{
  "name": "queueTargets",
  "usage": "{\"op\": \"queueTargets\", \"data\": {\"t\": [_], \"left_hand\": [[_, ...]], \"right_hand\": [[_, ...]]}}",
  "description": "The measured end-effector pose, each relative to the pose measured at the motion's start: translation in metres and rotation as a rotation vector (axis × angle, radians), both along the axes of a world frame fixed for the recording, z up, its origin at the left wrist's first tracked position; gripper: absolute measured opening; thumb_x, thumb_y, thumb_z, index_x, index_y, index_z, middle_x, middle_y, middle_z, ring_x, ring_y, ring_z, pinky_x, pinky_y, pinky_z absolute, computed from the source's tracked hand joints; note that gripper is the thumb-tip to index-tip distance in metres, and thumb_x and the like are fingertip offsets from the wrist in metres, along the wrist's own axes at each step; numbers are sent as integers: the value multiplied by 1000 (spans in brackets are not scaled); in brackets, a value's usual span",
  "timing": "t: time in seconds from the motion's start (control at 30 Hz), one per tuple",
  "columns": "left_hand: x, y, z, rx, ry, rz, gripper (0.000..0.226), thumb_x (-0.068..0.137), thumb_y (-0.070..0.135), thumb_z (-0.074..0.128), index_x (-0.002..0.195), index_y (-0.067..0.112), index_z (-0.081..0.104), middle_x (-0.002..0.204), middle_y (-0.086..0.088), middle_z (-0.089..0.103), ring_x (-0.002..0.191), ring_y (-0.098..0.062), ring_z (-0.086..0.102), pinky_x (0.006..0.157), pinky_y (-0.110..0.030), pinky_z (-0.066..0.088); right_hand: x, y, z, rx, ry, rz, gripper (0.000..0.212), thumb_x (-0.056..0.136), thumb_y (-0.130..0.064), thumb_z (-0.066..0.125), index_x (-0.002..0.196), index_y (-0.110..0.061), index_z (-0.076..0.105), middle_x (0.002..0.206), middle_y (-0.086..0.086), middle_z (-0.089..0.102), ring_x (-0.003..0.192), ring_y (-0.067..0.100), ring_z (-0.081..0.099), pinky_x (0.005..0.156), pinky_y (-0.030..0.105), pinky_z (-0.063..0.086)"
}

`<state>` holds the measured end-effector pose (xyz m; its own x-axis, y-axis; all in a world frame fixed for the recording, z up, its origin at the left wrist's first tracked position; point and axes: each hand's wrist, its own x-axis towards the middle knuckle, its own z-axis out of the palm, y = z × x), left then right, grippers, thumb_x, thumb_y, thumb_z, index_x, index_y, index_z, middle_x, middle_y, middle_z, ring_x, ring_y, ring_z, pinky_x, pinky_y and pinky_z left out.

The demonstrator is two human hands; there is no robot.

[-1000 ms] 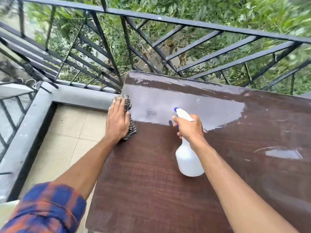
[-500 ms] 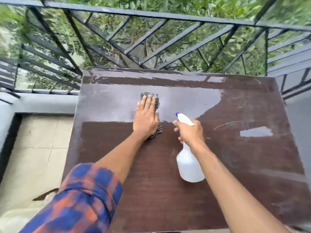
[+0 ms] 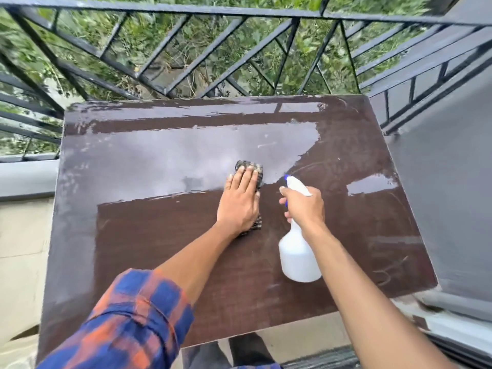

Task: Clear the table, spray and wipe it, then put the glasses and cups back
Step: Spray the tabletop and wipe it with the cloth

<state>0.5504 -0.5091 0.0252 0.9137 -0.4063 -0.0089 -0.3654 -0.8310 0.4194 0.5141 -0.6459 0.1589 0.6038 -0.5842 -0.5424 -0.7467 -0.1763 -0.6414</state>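
Left hand (image 3: 239,201) flat and open, palm down, pressed on a dark checked cloth (image 3: 250,169) near the middle of a brown table (image 3: 159,249); cloth showing past the fingertips and again at the heel of the hand. Right hand (image 3: 303,206) closed around the neck of a white spray bottle (image 3: 298,257), one finger across the blue trigger, nozzle (image 3: 287,178) aimed toward the far edge. Bottle upright, its base at or just above the tabletop, just right of the cloth; cannot tell whether it touches. Wet sheen over the far half of the table, one broad grey patch reaching from the left edge to just beyond the cloth, a thin streak along the far edge, and a small separate wet patch (image 3: 372,183) toward the right edge. Near half dry, wood grain visible. Blue and orange plaid sleeve (image 3: 127,320) rolled up on the left forearm. Black metal railing (image 3: 239,49) beyond the table, green foliage behind it. Pale tiled floor (image 3: 21,249) to the left, grey wall (image 3: 452,195) to the right.
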Motion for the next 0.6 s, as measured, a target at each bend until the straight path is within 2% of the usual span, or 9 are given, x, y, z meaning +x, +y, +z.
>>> {"op": "queueTargets", "data": {"t": [0.1,0.43,0.6], "left_hand": [[-41,-3,2,-17,-15,6,58,102,33,31,156,11,29,163,-8,27,152,-26,18,123,-46,16],[-188,-20,6,-9,90,141,58,102,29,38,156,10,28,164,-6,23,153,-25,14,124,-47,14],[-251,-23,9,29,105,156,60,101,30,38,156,10,29,164,-7,25,153,-24,14,124,-46,11]], "right_hand": [[-15,-2,-1,14,4,7,22,85,-35,75,70,-20,69,72,1,79,49,19,62,74,45,63],[-65,-10,1,68,24,52,17,87,-32,73,75,-19,71,78,-2,79,44,16,57,56,28,53],[-88,-13,-5,86,22,97,20,87,-29,73,71,-21,66,75,1,77,44,18,55,57,30,51]]}}
